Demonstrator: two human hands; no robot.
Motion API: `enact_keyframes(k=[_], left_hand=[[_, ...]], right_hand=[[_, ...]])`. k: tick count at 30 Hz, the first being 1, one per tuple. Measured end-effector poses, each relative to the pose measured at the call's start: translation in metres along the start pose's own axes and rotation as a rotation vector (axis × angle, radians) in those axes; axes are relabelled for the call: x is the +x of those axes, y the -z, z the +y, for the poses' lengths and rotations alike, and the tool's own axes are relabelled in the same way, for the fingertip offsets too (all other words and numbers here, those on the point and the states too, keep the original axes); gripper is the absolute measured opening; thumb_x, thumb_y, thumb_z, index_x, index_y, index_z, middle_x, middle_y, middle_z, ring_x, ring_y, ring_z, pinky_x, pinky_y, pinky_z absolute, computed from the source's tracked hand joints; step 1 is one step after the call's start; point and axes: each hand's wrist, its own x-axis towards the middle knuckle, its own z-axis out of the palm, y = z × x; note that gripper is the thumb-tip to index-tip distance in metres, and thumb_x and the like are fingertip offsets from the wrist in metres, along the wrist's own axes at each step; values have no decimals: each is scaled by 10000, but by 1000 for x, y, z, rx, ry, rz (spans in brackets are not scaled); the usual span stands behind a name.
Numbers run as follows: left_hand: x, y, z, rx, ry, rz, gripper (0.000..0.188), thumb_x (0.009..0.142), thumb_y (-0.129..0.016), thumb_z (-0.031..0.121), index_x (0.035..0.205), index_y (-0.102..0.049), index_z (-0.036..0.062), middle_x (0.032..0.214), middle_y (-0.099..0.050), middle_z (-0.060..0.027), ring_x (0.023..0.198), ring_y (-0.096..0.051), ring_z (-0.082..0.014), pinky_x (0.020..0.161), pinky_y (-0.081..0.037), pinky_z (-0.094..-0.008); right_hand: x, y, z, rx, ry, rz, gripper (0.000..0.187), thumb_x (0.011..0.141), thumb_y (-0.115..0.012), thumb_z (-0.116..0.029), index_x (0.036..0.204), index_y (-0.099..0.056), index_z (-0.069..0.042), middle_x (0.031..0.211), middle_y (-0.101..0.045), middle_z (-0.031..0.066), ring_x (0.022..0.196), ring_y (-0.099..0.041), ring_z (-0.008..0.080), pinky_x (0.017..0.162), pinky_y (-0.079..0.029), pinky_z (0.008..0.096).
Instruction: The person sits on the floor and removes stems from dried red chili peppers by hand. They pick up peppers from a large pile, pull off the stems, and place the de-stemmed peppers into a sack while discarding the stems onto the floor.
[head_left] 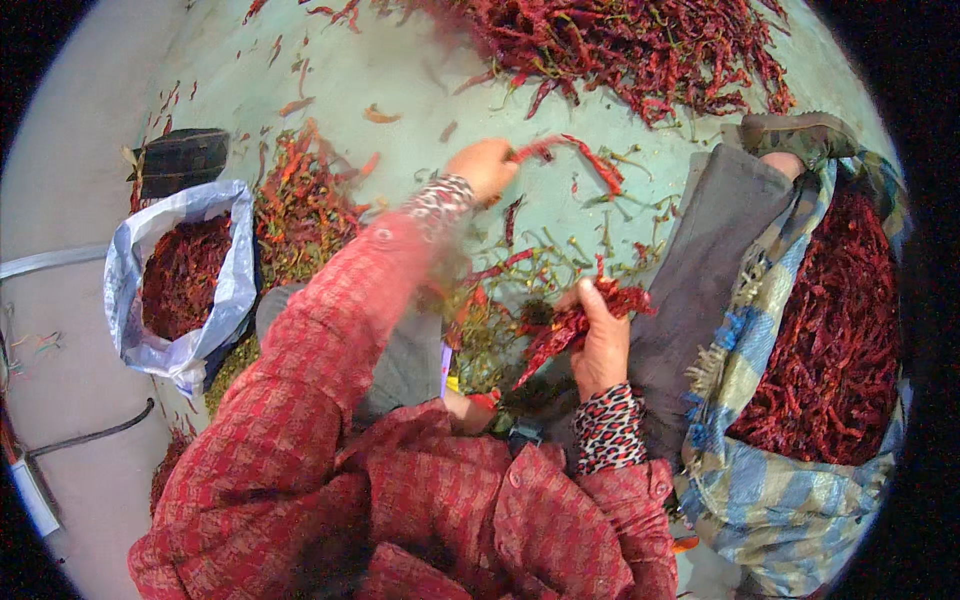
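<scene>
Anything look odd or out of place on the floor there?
A pale orange piece, probably chilli, lies apart on the floor, left of the big red heap; its colour looks odd against the red chillies in the right hand.

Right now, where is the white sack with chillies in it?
In the head view, the white sack is on your left, beside the loose orange-red chilli heap and just below the flat black object.

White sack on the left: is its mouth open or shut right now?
Open: the white sack has its rim spread wide, and dried red chilies show inside.
</scene>
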Motion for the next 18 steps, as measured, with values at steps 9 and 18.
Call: enact_keyframes(k=[9,18], left_hand=[[-134,9,86,-230,-402,-28,256,785,-512,255,901,-497,27,808,-557,-152,763,-545,-336,635,-441,-389],[-156,5,84,-679,-39,-394,184,850,-433,184,794,-503,22,570,-521,-31,518,-517,-94,493,-415,-237]], right_hand=[[0,2,5,37,17,-83,80,786,-562,-138,785,-527,-66,654,-506,-8,571,-481,99,523,-386,241],[-4,6,-2,90,73,-114,107,776,-568,-158,804,-540,-59,672,-544,18,550,-500,109,491,-398,239]])
